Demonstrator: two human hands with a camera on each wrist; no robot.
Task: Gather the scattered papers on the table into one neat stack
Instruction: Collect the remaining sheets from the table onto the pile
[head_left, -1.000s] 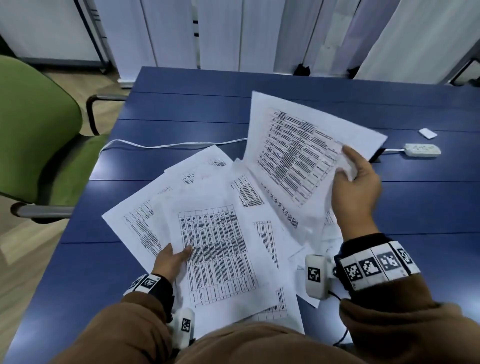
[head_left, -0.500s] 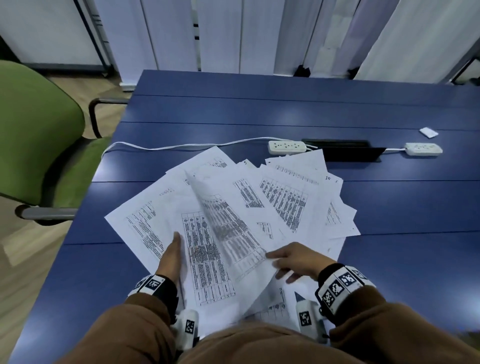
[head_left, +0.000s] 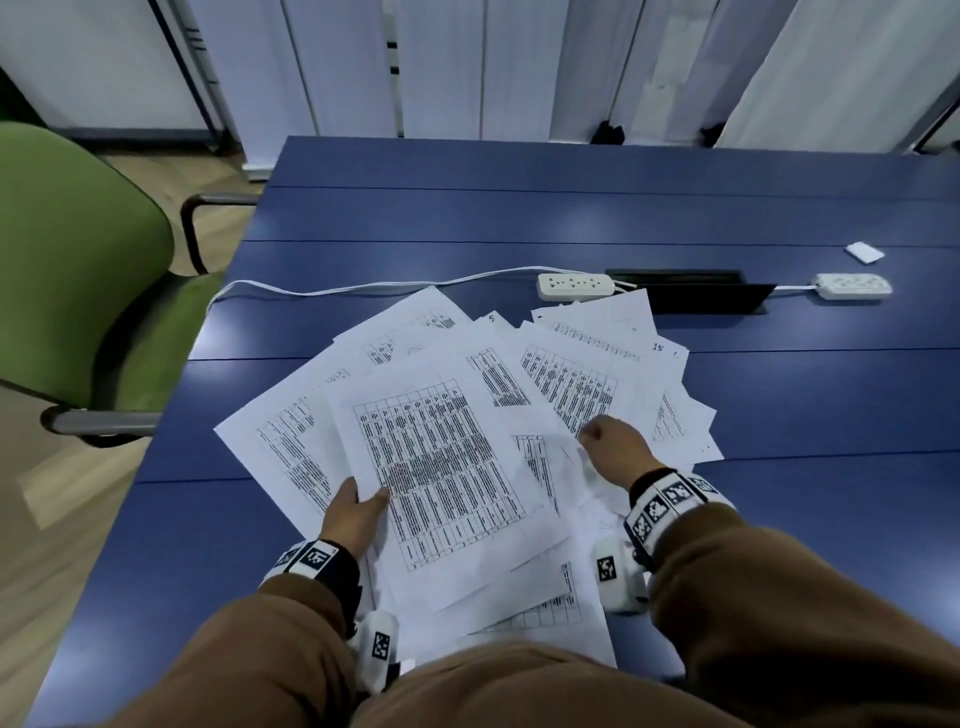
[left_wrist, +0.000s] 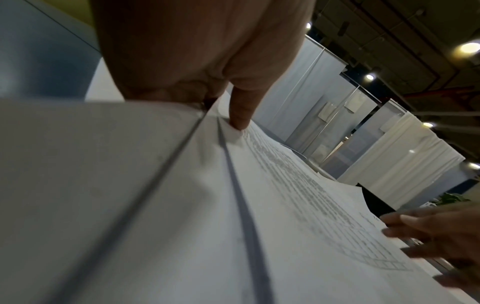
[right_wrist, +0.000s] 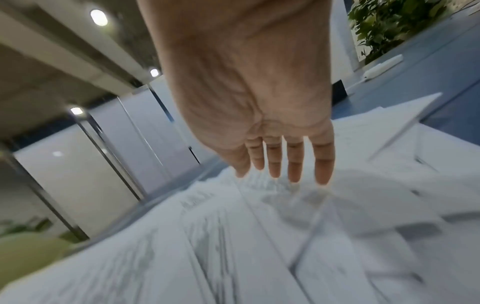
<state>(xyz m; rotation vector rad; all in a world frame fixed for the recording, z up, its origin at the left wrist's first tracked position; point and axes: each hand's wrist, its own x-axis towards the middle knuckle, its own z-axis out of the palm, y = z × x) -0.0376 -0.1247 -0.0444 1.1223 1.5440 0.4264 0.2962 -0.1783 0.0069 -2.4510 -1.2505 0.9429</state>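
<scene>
Several printed white papers (head_left: 576, 384) lie fanned over one another on the blue table (head_left: 519, 208). A sheet with a dense table (head_left: 441, 462) lies on top at the near left. My left hand (head_left: 358, 512) pinches that sheet's left edge; its thumb (left_wrist: 241, 111) presses on top and its fingers are hidden under the paper. My right hand (head_left: 615, 449) hovers over the sheets to the right, and its straight fingers (right_wrist: 293, 160) point down at the paper. It holds nothing.
Two white power strips (head_left: 574, 287) (head_left: 852, 286) lie beyond the papers on either side of a black cable slot (head_left: 691, 299). A white cord (head_left: 363, 287) runs off to the left. A small white card (head_left: 863, 251) lies far right. A green chair (head_left: 78, 270) stands left of the table.
My right hand has laid the sheet it held up onto the pile under my left thumb. It has then moved right, over the fanned sheets. My left hand has stayed in place.
</scene>
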